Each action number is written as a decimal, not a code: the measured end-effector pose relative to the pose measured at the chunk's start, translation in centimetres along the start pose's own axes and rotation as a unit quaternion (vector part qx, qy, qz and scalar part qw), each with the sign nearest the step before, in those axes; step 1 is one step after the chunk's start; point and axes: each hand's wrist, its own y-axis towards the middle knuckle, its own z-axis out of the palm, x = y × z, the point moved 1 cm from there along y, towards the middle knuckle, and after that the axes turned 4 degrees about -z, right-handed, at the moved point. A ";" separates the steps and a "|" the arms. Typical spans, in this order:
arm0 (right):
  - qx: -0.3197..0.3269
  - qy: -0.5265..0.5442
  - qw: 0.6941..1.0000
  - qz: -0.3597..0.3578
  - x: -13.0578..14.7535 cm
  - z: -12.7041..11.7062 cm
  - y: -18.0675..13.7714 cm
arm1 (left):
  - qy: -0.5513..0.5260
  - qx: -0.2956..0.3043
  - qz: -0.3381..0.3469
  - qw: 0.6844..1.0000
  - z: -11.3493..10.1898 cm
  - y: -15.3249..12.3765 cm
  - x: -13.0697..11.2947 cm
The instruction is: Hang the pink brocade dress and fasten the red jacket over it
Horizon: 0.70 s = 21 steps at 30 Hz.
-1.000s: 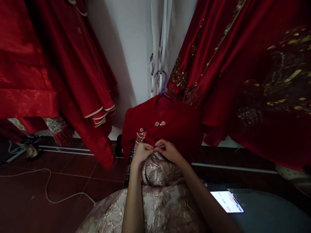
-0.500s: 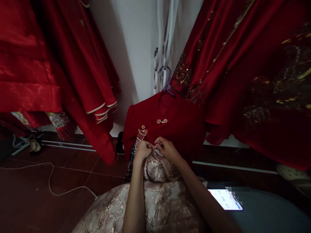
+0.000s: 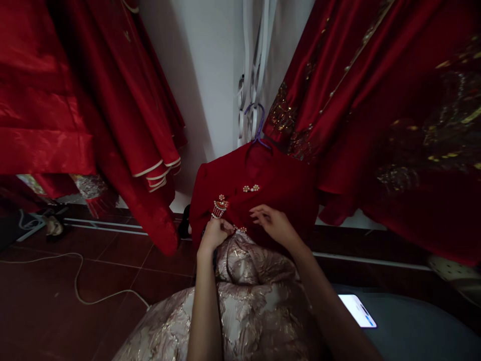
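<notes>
A red jacket (image 3: pixel 285 180) hangs in front of me on a purple hanger (image 3: pixel 259 128). Its front carries a beaded clasp (image 3: pixel 251 188), a tasselled bead brooch (image 3: pixel 220 204) and a lower beaded clasp (image 3: pixel 240 230). Beside that lower clasp, my left hand (image 3: pixel 216 235) is closed, its fingers pinching the jacket front below the brooch. My right hand (image 3: pixel 276 225) is to the right of the lower clasp, fingers loosely bent and apart, with nothing in them. Just under the hands lies the pale, gold-patterned fabric (image 3: pixel 240 265) over my lap.
Red garments with gold trim (image 3: pixel 150 140) hang at left, and red embroidered ones (image 3: pixel 311 105) at right. A white metal rack (image 3: pixel 259 60) stands against the wall. A lit phone (image 3: pixel 356 310) rests on a dark surface (image 3: pixel 413 326). A cable (image 3: pixel 80 281) trails across the tiled floor.
My right hand has come off the lower clasp and moved right, its fingers opening. The lower clasp now shows. My left hand has shifted slightly left and down.
</notes>
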 end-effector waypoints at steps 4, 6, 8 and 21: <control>-0.021 0.039 0.999 -0.016 1.3 -1.7 -0.2 | 0.033 0.014 0.029 0.999 -0.3 -0.5 -0.2; 0.012 0.025 0.999 -0.021 1.4 -1.6 -0.4 | 0.052 -0.014 0.033 0.998 -0.1 -0.6 -0.8; 0.066 -0.006 0.998 -0.024 1.0 -1.2 -0.5 | 0.079 -0.051 0.020 0.995 0.2 -0.7 -1.5; 0.088 -0.068 0.993 -0.027 -3.0 3.4 0.2 | 0.099 -0.061 0.029 0.993 1.3 0.1 -1.5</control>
